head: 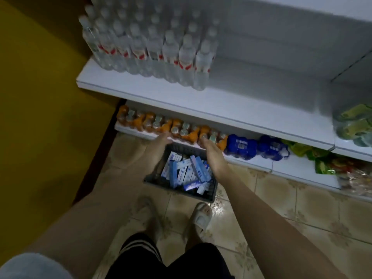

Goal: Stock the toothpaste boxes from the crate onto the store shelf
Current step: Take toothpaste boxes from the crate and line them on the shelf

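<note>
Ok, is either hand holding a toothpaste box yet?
No, the left hand and right hand reach down over the crate with straight, empty fingers, and the toothpaste boxes lie inside it.

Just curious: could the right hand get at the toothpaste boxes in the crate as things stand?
Probably yes. The right hand hangs open over the crate, whose top is open, and nothing covers the toothpaste boxes.
</note>
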Demonstrator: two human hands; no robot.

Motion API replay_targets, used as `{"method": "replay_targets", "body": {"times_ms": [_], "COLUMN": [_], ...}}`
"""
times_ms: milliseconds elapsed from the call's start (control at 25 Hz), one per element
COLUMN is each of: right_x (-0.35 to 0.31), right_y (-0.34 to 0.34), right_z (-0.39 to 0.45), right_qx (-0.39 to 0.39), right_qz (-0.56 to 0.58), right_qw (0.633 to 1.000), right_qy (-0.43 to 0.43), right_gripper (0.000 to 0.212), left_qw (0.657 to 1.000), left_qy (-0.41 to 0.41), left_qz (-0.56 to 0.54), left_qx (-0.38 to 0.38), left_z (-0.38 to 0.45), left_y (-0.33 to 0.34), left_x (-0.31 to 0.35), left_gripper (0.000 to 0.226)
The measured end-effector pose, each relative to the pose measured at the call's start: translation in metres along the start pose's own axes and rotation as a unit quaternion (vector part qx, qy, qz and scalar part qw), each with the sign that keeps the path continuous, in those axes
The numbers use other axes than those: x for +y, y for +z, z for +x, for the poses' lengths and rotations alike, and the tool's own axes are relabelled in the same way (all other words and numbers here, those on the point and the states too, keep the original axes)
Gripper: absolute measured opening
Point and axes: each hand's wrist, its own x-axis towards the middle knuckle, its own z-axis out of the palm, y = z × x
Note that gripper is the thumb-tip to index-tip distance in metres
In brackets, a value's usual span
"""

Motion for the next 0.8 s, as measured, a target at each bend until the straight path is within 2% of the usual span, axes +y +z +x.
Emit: {"method": "replay_targets", "body": {"times_ms": [200, 400, 560, 640, 800], "right_x": [0.112, 0.256, 0.342, 0.367, 0.404], "right_y": [0.022, 0.030, 0.026, 0.025, 0.032], "right_z": [0.064, 0.152, 0.232, 0.273, 0.354], "right_qx": [0.017, 0.065, 0.097, 0.101, 0.117], "right_qz": [-0.043, -0.144, -0.223, -0.271, -0.355], "right_qw": [0.994, 0.970, 0.952, 0.946, 0.927], "right_qy": [0.099, 0.186, 0.188, 0.144, 0.040], "right_gripper": [0.029, 0.006, 0.016, 0.021, 0.045], "left_qw": [0.995, 0.985, 0.977, 0.961, 0.918], "left_qy": [-0.078, -0.119, -0.109, -0.094, -0.013], "left_qz": [0.067, 0.114, 0.156, 0.235, 0.374], "left_qx": [-0.006, -0.048, -0.096, -0.109, -0.127], "left_z": [0.068, 0.172, 0.261, 0.294, 0.348], "left_y": [0.036, 0.072, 0.103, 0.122, 0.166], "left_x": [-0.103, -0.238, -0.347, -0.387, -0.439], "left_gripper": [0.042, 0.023, 0.024, 0.034, 0.060]}}
